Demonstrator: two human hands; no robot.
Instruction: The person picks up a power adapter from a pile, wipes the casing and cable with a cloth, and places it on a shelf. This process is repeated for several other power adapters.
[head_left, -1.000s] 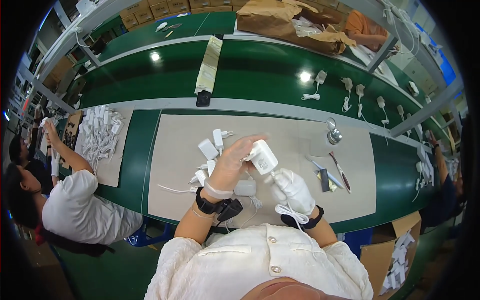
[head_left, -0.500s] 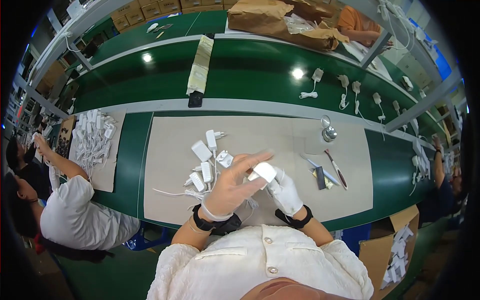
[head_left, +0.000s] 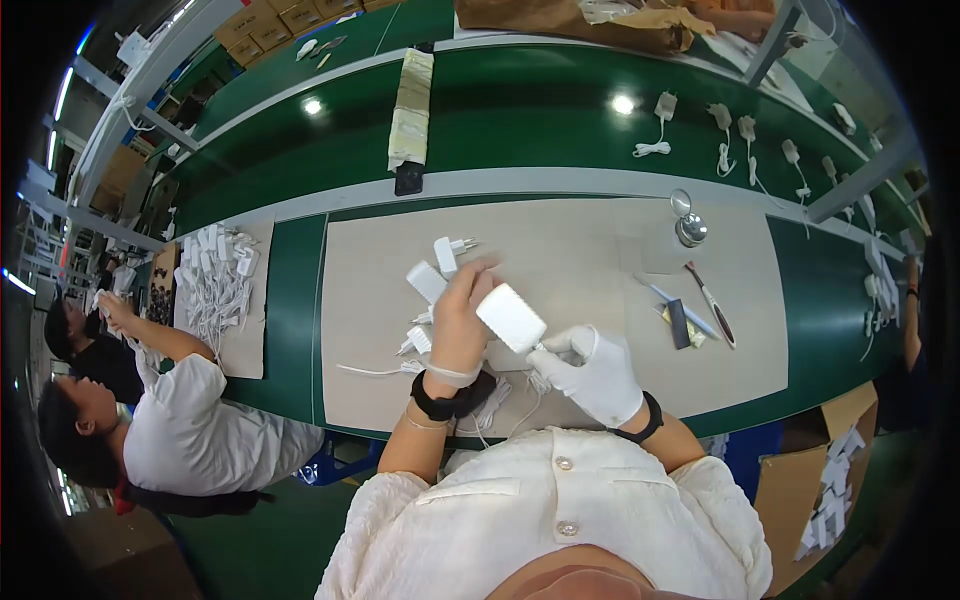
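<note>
Three loose white adapters [head_left: 432, 272] lie on the worktop's beige mat [head_left: 580, 250], and a fourth adapter [head_left: 511, 317] is held up. Five corded chargers [head_left: 660, 125] sit on the green belt; two round metal tins [head_left: 687, 218] stand near three small hand tools [head_left: 690, 305].

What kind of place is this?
Probably a factory assembly line: a long green conveyor belt carrying white chargers, a heap of chargers beside another worker, and a white charger in gloved hands.
</note>
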